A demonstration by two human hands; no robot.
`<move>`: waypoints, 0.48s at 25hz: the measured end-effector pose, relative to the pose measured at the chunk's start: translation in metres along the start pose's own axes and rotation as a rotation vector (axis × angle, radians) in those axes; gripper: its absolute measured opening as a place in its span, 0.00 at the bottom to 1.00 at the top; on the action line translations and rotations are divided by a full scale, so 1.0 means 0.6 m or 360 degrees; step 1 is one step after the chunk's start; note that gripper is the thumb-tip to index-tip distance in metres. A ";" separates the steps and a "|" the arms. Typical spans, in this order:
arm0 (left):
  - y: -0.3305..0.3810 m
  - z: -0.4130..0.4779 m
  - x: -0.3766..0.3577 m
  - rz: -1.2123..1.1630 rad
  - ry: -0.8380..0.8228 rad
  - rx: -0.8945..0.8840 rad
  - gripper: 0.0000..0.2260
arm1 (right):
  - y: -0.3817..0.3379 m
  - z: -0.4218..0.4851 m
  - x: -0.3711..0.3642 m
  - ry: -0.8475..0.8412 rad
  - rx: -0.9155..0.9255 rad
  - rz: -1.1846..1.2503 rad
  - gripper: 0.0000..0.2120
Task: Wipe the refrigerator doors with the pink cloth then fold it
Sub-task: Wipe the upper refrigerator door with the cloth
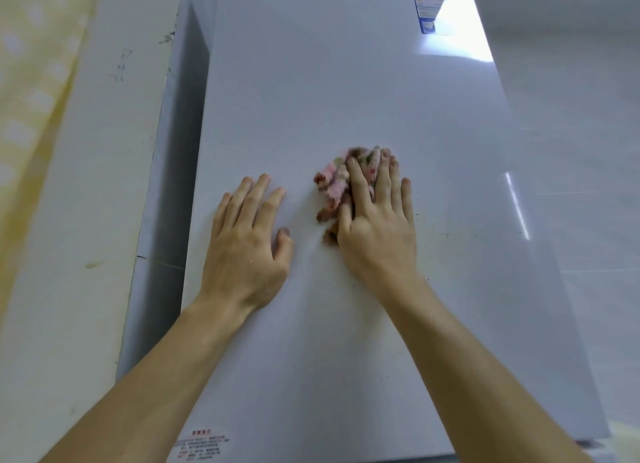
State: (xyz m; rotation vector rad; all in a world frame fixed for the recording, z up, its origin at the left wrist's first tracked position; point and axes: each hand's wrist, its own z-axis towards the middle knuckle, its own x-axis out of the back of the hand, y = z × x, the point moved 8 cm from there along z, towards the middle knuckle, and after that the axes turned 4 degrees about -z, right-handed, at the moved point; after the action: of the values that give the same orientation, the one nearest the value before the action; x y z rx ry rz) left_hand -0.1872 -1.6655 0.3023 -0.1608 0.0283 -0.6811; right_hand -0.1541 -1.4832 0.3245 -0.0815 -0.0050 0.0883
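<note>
The white refrigerator door (346, 81) fills the middle of the view. A bunched pink cloth (334, 182) with darker patches lies against the door near its centre. My right hand (377, 227) presses flat on the cloth with straight fingers spread over it; part of the cloth is hidden under the palm. My left hand (249, 244) rests flat on the bare door, a little to the left of the cloth and apart from it. Small dark specks dot the door to the right of my right hand.
A blue energy label (427, 7) sits at the door's top right corner and a red-printed sticker (202, 447) at its lower left. A cream wall (86, 185) with scuff marks stands to the left, a pale curtain (31, 64) beyond it. A glossy white surface (571, 151) lies right.
</note>
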 end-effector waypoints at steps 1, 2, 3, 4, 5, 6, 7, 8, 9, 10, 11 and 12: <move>0.006 -0.010 -0.001 0.0003 -0.0010 -0.0020 0.29 | 0.009 -0.045 0.004 0.0046 0.0002 -0.0025 0.30; 0.011 -0.021 -0.003 0.0003 -0.0020 -0.0027 0.30 | 0.014 -0.087 0.006 0.0081 0.0007 -0.0050 0.30; 0.015 -0.033 -0.005 -0.0003 -0.0029 -0.0023 0.29 | 0.019 -0.127 0.005 0.0099 0.0004 -0.0077 0.30; 0.019 -0.044 -0.007 -0.0011 -0.0028 -0.0016 0.29 | 0.023 -0.155 0.004 0.0106 -0.0006 -0.0092 0.29; 0.022 -0.054 -0.008 -0.0016 -0.0016 -0.0007 0.29 | 0.025 -0.168 0.001 0.0100 -0.0023 -0.0089 0.29; 0.024 -0.062 -0.011 -0.0017 0.0001 0.0001 0.28 | 0.024 -0.169 -0.003 0.0092 -0.0045 -0.0067 0.29; 0.026 -0.067 -0.013 -0.0012 0.0023 0.0004 0.28 | 0.020 -0.158 -0.005 0.0092 -0.0068 -0.0031 0.30; 0.027 -0.070 -0.016 -0.0004 0.0043 0.0006 0.28 | 0.012 -0.140 -0.007 0.0101 -0.0090 0.0028 0.30; 0.028 -0.071 -0.017 0.0007 0.0060 0.0011 0.28 | 0.004 -0.115 -0.009 0.0103 -0.0108 0.0101 0.31; 0.028 -0.070 -0.019 0.0015 0.0069 0.0015 0.28 | -0.004 -0.088 -0.011 0.0098 -0.0133 0.0160 0.32; 0.028 -0.069 -0.020 0.0019 0.0072 0.0017 0.28 | -0.010 -0.066 -0.011 0.0098 -0.0157 0.0178 0.32; 0.027 -0.069 -0.020 0.0019 0.0072 0.0017 0.28 | -0.014 -0.053 -0.011 0.0114 -0.0172 0.0153 0.31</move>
State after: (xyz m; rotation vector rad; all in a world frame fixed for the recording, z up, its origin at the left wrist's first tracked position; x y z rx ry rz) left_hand -0.1896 -1.6513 0.2586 -0.1350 0.0688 -0.6729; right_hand -0.1598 -1.4948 0.2936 -0.1929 0.0660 0.1813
